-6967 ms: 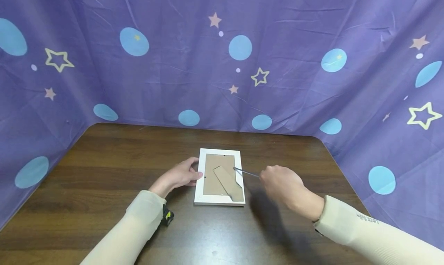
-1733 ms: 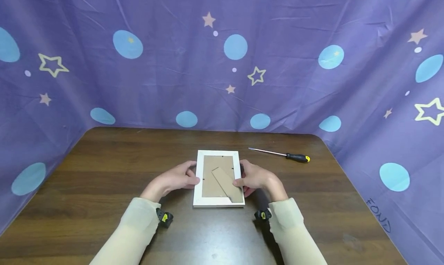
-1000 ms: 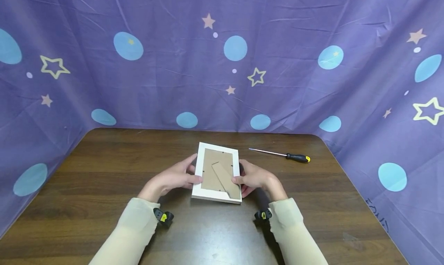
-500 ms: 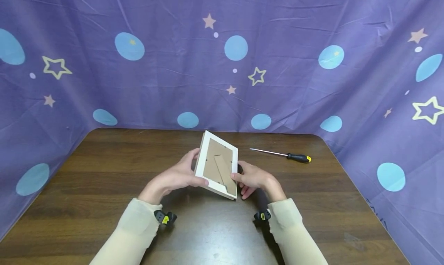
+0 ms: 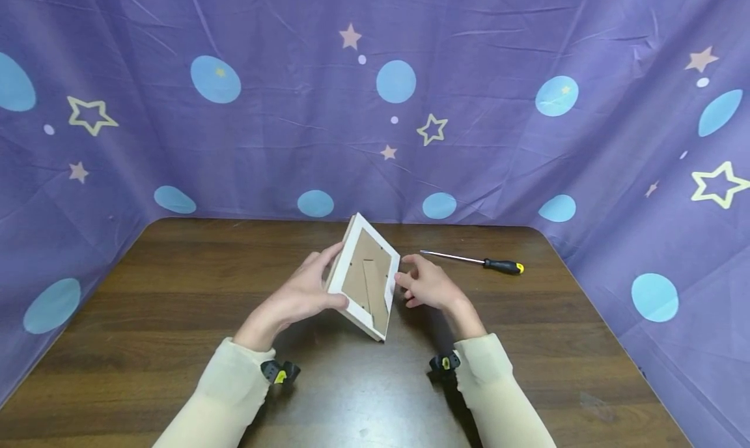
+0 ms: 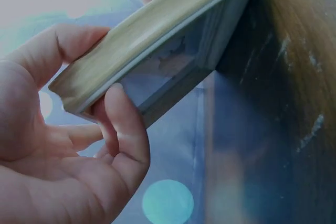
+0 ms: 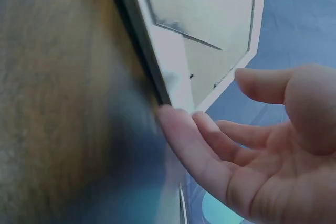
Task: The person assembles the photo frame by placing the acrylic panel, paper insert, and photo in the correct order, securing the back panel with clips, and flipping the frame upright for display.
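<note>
A white picture frame [image 5: 355, 280], its brown backing and stand flap facing the head camera, is tilted up on its right-hand lower corner over the table. My left hand [image 5: 299, 299] grips its left edge, thumb on the back rim. In the left wrist view, fingers lie against the glass side of the frame [image 6: 142, 30]. My right hand [image 5: 435, 286] is at the opposite edge with fingers loosely bent. In the right wrist view, a fingertip [image 7: 170, 116] meets or nearly meets the frame's edge, and the thumb stands off to the side.
A screwdriver [image 5: 502, 266] with a black and yellow handle lies on the dark wooden table [image 5: 193, 272], behind and right of my right hand. A purple curtain [image 5: 281, 109] with stars and blue spots surrounds the table's back and sides.
Earlier the right hand held the screwdriver at the frame's back; it now lies on the table. The left side of the frame has been raised, tilting it rightward. The right hand has loosened its hold.
</note>
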{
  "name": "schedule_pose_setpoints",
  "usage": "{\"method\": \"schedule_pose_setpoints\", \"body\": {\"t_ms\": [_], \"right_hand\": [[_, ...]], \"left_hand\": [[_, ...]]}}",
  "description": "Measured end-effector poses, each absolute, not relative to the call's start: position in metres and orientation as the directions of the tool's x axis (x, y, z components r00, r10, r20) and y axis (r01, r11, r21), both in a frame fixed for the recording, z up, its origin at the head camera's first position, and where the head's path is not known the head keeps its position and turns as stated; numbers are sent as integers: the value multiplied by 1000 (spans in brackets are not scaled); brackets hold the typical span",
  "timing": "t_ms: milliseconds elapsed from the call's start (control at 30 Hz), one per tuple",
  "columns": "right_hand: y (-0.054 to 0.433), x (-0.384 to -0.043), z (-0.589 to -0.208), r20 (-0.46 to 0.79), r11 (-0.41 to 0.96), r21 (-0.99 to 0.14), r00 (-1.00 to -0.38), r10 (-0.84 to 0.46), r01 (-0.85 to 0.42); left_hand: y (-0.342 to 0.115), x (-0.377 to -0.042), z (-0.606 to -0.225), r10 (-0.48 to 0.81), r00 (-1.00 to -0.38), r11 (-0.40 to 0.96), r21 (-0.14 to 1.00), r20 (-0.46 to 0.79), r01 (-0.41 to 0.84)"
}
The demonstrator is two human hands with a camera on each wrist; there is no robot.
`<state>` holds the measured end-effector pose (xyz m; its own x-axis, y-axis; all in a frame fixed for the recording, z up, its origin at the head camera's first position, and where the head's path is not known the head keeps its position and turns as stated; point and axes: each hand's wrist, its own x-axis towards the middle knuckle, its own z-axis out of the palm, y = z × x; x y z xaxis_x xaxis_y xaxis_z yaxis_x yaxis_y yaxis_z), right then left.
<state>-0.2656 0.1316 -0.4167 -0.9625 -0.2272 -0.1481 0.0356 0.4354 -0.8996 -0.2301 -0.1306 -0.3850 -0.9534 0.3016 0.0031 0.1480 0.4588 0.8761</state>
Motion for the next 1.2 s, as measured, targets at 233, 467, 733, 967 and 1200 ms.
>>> {"method": "schedule_pose_setpoints", "body": {"t_ms": [233,467,733,967,1200], "right_hand": [[133,-268,-405,-51,228,-974,-982,-182,8],[136,-266,-393,-44,63,-997,-983,-180,34],[137,-265,-387,-59,3,-998,-977,-204,59],[136,-265,-386,-63,-19,-997,-975,-214,68],[137,-265,-387,-65,-25,-997,-972,-224,72]], "left_hand": [[-128,-225,-376,281,-955,521,821,95,235],[-124,-219,-368,257,-949,592,746,185,306],[-115,-210,-362,280,-923,650,656,263,384],[-108,-202,-357,293,-919,671,629,262,393],[-103,-202,-358,331,-911,659,631,244,409]]}}
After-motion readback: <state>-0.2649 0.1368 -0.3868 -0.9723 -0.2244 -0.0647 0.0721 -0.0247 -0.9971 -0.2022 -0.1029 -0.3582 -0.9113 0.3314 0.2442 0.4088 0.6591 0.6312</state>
